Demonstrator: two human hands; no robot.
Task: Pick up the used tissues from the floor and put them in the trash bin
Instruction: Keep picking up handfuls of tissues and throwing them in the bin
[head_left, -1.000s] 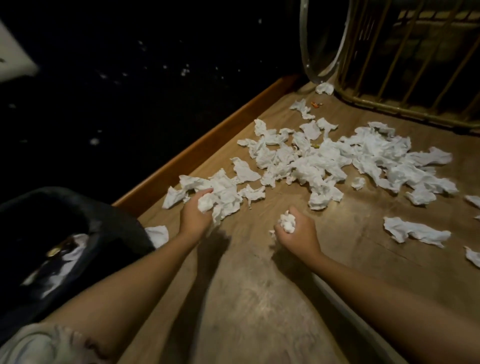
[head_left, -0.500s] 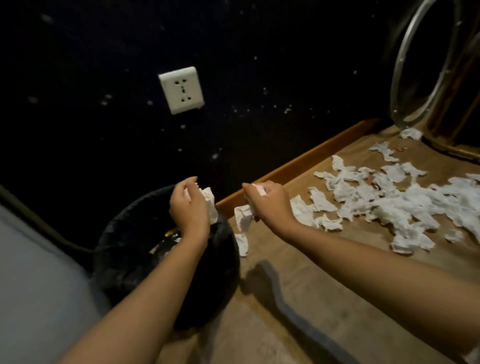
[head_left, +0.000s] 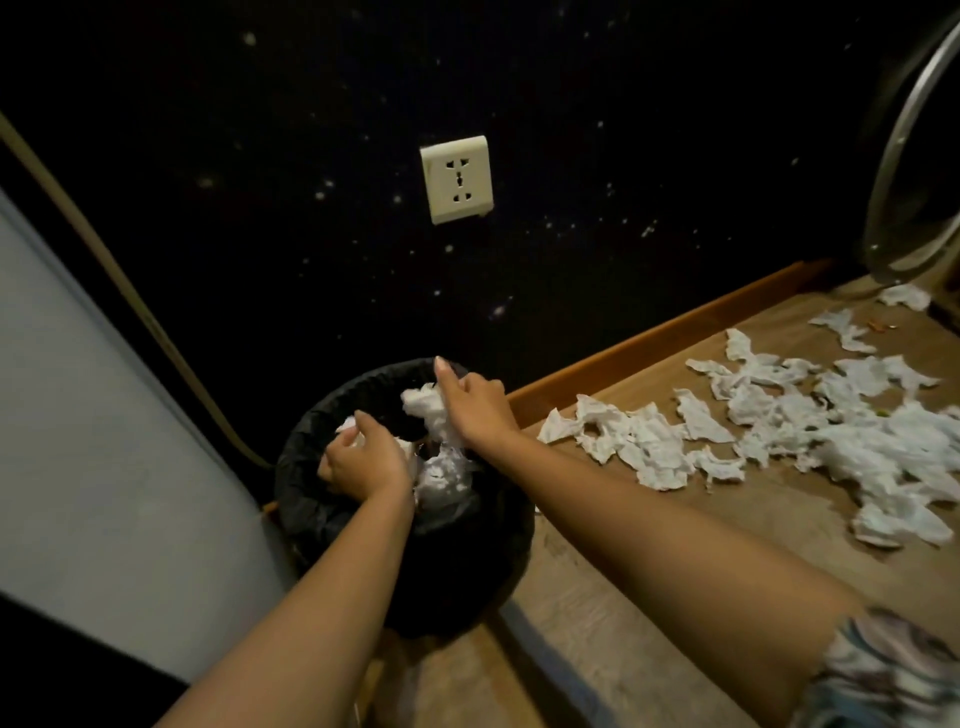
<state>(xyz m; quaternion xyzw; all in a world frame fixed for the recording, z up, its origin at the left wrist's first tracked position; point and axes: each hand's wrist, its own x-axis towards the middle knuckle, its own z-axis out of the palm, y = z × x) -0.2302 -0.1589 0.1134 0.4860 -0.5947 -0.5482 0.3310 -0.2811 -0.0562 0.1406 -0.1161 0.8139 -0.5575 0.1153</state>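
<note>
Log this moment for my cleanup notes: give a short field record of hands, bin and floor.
left hand: over the bin, fingers closed on a tissue
right hand: over the bin, holding a tissue wad
bin: black, lined, tissues inside
floor: wooden, many tissues left to the right
wall: dark, with a socket

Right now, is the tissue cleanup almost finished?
Not nearly. Some white tissues already lie inside the black trash bin. Both hands are over its opening: the right hand has a grip on a crumpled tissue, and the left hand looks closed on a smaller wad, partly hidden. Still left is the big scatter of tissues spread across the wooden floor, so many trips remain.
</note>
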